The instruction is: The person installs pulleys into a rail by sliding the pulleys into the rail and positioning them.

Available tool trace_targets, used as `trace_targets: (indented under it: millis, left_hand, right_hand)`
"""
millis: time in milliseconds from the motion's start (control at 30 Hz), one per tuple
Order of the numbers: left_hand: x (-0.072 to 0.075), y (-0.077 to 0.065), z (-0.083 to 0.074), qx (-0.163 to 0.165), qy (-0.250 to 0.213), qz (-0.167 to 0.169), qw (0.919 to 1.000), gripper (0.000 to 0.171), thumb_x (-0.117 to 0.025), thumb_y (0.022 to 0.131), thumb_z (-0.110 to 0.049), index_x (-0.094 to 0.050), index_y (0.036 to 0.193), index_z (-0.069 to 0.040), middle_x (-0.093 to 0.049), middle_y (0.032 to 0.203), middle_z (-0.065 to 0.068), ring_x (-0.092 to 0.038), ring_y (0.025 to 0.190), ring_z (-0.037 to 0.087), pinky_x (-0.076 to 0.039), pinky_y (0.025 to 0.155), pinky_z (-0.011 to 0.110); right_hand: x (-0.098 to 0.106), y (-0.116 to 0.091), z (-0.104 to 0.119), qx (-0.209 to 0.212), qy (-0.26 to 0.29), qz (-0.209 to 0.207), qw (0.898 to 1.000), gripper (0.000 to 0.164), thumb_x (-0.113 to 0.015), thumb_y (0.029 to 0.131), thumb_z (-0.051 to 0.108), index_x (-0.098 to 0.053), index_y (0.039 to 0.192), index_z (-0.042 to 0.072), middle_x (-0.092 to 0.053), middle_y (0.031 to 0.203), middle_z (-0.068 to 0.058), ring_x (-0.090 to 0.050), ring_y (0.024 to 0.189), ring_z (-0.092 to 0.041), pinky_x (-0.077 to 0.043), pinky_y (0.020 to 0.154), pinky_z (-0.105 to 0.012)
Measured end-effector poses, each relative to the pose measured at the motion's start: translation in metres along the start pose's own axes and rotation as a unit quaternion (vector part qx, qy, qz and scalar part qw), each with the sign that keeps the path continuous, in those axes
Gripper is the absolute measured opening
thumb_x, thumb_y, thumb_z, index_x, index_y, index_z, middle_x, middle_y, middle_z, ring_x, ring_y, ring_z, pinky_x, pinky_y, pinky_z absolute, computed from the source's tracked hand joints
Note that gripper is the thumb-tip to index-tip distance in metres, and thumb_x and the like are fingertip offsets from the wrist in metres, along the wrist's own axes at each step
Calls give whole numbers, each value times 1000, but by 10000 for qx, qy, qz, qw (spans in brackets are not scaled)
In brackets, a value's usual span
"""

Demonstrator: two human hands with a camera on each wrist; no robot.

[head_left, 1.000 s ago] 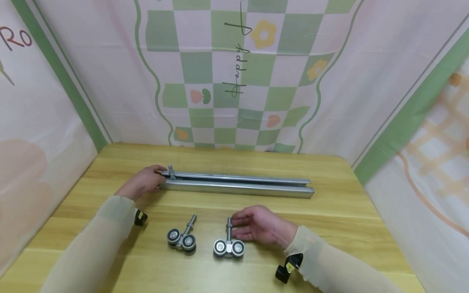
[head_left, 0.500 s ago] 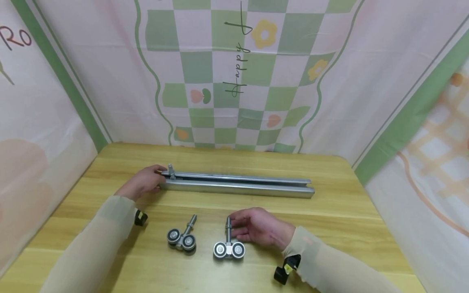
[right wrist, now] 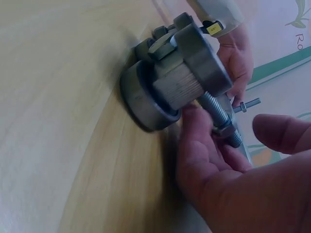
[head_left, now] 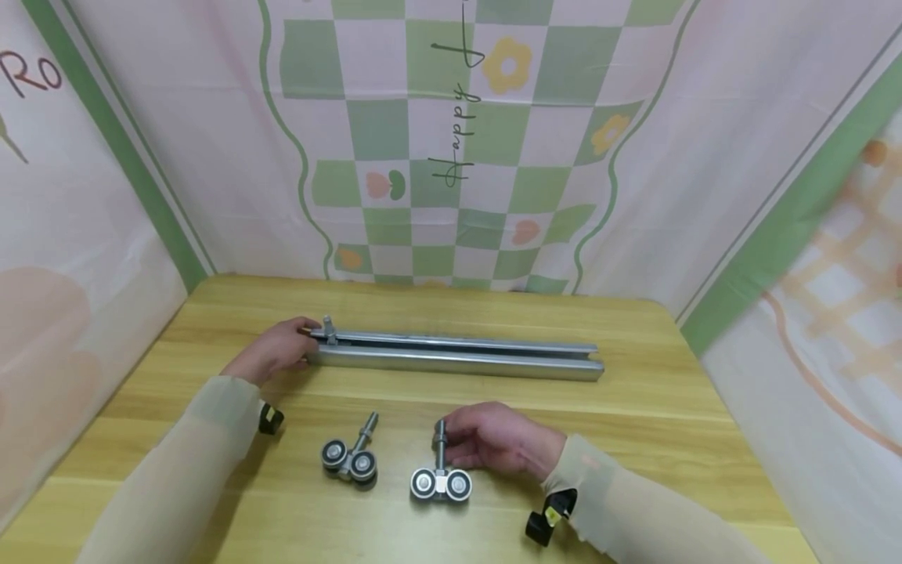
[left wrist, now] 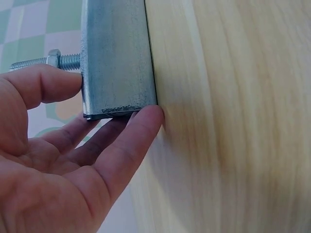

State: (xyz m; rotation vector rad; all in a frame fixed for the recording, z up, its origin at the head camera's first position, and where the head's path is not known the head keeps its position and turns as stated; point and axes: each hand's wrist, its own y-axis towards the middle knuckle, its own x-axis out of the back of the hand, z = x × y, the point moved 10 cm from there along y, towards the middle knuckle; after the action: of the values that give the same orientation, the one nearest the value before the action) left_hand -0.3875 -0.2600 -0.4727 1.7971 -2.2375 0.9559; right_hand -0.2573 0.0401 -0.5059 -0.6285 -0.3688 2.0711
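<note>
A long steel channel rail (head_left: 458, 364) lies across the table with its slot facing up. My left hand (head_left: 278, 348) holds its left end, the thumb against the slotted side and the fingers at the end and lower edge. A threaded bolt (head_left: 328, 330) stands up from the slot beside that hand; what carries it inside is hidden. Nearer to me, a four-wheel trolley roller (head_left: 440, 483) rests on the table, its bolt pointing away. Around that bolt is my right hand (head_left: 503, 439), fingers behind it; in the right wrist view the thumb (right wrist: 279, 133) stands apart from it.
A second trolley roller (head_left: 348, 462) lies to the left of the first, its bolt angled away to the right. Wood-grain table (head_left: 634, 423) lies under everything. Patterned cloth (head_left: 451, 141) hangs behind and at both sides.
My right hand has moved slightly left, its fingers coming in closer around the roller's bolt and curling more. The left hand and the rail have stayed in place.
</note>
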Motion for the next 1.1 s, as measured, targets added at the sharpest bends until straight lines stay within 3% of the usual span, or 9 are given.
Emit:
trace_targets:
  millis: [133, 400, 633, 1100]
  left_hand:
    - [-1, 0, -1, -65, 17, 13, 10000, 57, -52, 96, -7, -36, 149, 0, -40, 143, 26, -50, 116, 35, -52, 88, 39]
    - [-1, 1, 0, -37, 33, -10, 10000, 56, -52, 96, -6, -36, 149, 0, -40, 143, 26, -50, 115, 35, -52, 87, 40]
    - [-1, 1, 0, -25, 11, -22, 10000, 57, -51, 96, -6, -36, 150, -1, -39, 144, 26, -50, 117, 35, -52, 88, 40]
    - [-1, 0, 0, -11, -58, 21, 10000, 56, -52, 97, -7, -36, 150, -2, -40, 143, 25, -50, 118, 36, -52, 90, 41]
  right_hand:
    - [0, -1, -2, -119, 2, -75, 9999, 24, -58, 96, 12, -61, 112, -5, -68, 107, -22, -69, 88, -27, -55, 86, -44]
    - [8, 1, -5, -197, -209, -467, 9985, 23, -61, 96, 11, -61, 111, -7, -69, 98, -21, -70, 82, -25, -57, 82, -41]
    - [9, 3, -9, -261, -150, -496, 9983, 22, -60, 97, 13, -64, 110, -4, -70, 95, -21, -71, 81, -27, -57, 80, -43]
    - [12, 6, -7, -50, -17, -751, 9972, 18, -56, 98, 8, -61, 107, -6, -70, 93, -21, -70, 78, -25, -58, 78, -41]
